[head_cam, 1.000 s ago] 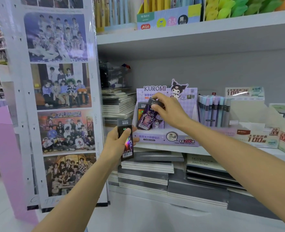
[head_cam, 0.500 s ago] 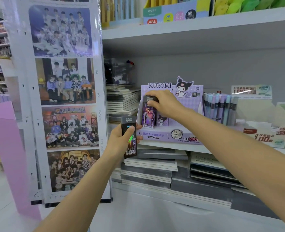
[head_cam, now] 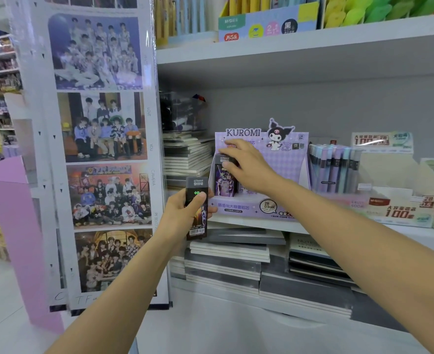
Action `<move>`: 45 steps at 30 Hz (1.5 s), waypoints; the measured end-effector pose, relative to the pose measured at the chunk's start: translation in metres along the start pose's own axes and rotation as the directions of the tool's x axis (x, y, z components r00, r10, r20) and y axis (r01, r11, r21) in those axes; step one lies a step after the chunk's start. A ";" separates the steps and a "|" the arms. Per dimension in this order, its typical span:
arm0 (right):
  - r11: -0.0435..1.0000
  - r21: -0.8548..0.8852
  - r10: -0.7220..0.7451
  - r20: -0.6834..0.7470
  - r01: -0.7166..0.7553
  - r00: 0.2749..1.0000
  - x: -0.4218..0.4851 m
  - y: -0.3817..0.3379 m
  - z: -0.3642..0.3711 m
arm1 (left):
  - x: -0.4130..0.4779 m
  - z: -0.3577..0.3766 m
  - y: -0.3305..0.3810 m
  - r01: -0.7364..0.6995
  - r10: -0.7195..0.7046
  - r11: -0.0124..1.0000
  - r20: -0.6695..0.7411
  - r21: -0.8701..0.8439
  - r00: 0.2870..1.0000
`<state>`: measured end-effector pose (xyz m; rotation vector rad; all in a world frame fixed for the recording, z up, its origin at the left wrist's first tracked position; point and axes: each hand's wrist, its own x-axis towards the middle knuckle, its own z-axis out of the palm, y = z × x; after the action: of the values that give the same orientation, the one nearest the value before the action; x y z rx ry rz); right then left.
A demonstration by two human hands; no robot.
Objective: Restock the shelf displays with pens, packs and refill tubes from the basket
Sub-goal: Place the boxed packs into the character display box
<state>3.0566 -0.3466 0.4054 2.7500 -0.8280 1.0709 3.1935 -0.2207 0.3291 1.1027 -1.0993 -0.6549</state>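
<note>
1. The fingers (head_cam: 236, 152) of my right hand (head_cam: 248, 167) pinch a refill pack (head_cam: 223, 180) by its top, to seat it upright at the Kuromi display box (head_cam: 285, 164) left end.
2. My left hand (head_cam: 181, 217) grips the next Ultraman pack (head_cam: 197, 222), ready nearby.

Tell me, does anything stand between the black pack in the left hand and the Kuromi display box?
Yes. The right hand reaches over the Kuromi display box, gripping a purple pack at its left end, just behind the black pack that the left hand holds. Nothing else visible stands between.
</note>
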 end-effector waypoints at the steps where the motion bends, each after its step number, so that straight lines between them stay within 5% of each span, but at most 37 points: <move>1: 0.996 0.094 0.009 -0.081 -0.001 0.997 -0.003 -0.003 -0.003 | 0.000 -0.001 0.001 -0.012 0.012 1.000 0.007 0.020 1.000; 3: 0.930 0.368 0.068 -0.227 0.021 0.972 -0.012 -0.010 -0.011 | -0.002 0.000 0.004 -0.028 0.028 0.999 0.023 0.017 0.999; 5: 0.811 0.584 0.110 -0.179 0.016 0.978 -0.023 -0.019 -0.018 | -0.003 0.004 0.008 -0.057 0.056 0.998 0.045 0.001 0.997; 9: 0.861 0.508 -0.027 0.040 0.003 0.999 -0.040 -0.027 -0.018 | -0.007 0.019 0.015 -0.135 0.138 0.990 0.087 -0.041 0.987; 12: 0.804 0.595 0.024 -0.032 0.000 0.999 -0.043 -0.021 -0.025 | -0.007 0.024 0.017 -0.180 0.180 0.982 0.000 0.063 0.984; 15: 0.718 0.695 0.206 -0.171 -0.030 0.963 -0.038 -0.009 -0.043 | -0.008 0.020 0.010 -0.279 0.331 0.875 -0.069 0.396 0.941; 18: 0.794 0.605 0.290 -0.297 -0.056 0.910 -0.032 0.002 -0.048 | -0.012 0.017 -0.005 -0.385 0.475 0.600 0.076 0.701 0.877; 20: 0.823 0.563 0.282 -0.290 -0.076 0.915 -0.031 0.001 -0.044 | -0.013 0.018 -0.017 -0.413 0.422 0.404 0.234 0.816 0.876; 23: 0.843 0.530 0.252 -0.245 -0.089 0.936 -0.033 -0.004 -0.029 | -0.016 0.018 -0.030 -0.432 0.355 0.286 0.324 0.855 0.877; 39: 0.993 0.114 0.002 0.047 -0.008 0.999 0.006 -0.026 -0.019 | -0.018 0.018 -0.033 -0.454 0.376 0.187 0.364 0.871 0.852; 45: 0.974 0.221 0.067 -0.110 -0.042 0.992 -0.010 -0.017 -0.008 | -0.016 0.018 -0.033 -0.467 0.385 0.191 0.371 0.864 0.845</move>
<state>3.0547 -0.3252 0.4075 2.8173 -0.8198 1.3973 3.1739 -0.2253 0.2931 1.6287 -1.8620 0.5885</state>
